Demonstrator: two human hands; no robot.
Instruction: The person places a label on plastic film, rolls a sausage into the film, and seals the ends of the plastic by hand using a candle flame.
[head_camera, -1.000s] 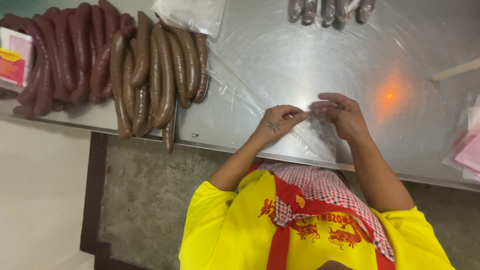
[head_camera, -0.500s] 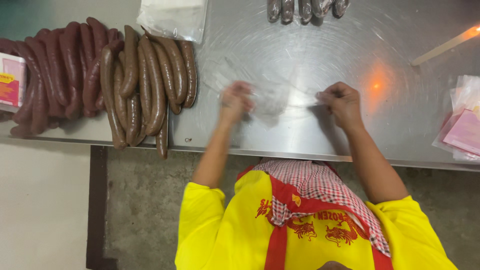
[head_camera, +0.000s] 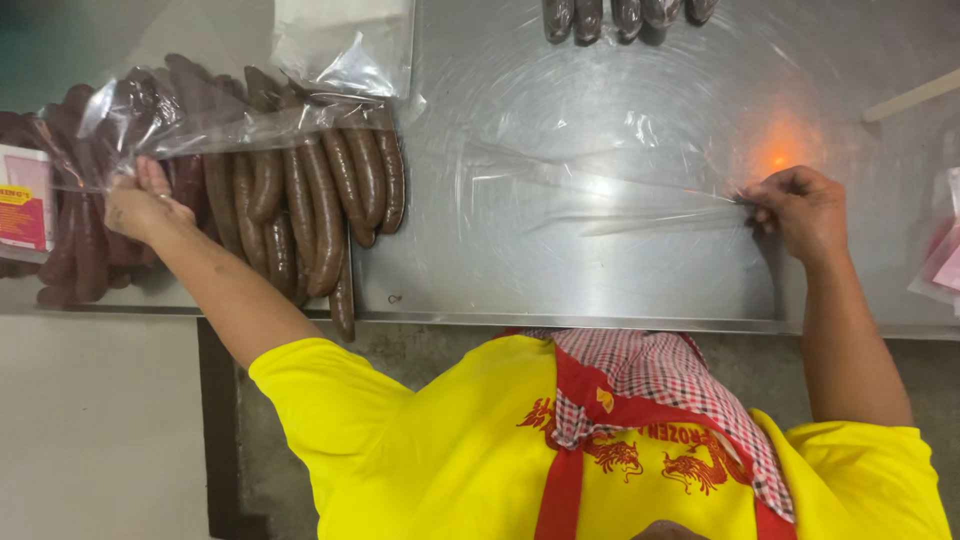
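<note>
1. We note a stainless steel counter seen from above, with a bare floor below its front edge.
2. At the far left lies a pink-labelled pack, just beside a heap of dark red sausages that reaches the counter edge.
3. The left hand is over the sausages, its fingers clamped on a clear plastic bag lifted above the heap.
4. A stack of clear bags lies behind the sausages.
5. Dark packed sausages sit at the top edge, partly out of view.
6. A thin clear plastic sheet stretches across mid-counter.
7. The right hand has its fingers pinched together on the sheet's right end.
8. A wooden stick and pink packets lie at the far right.
</note>
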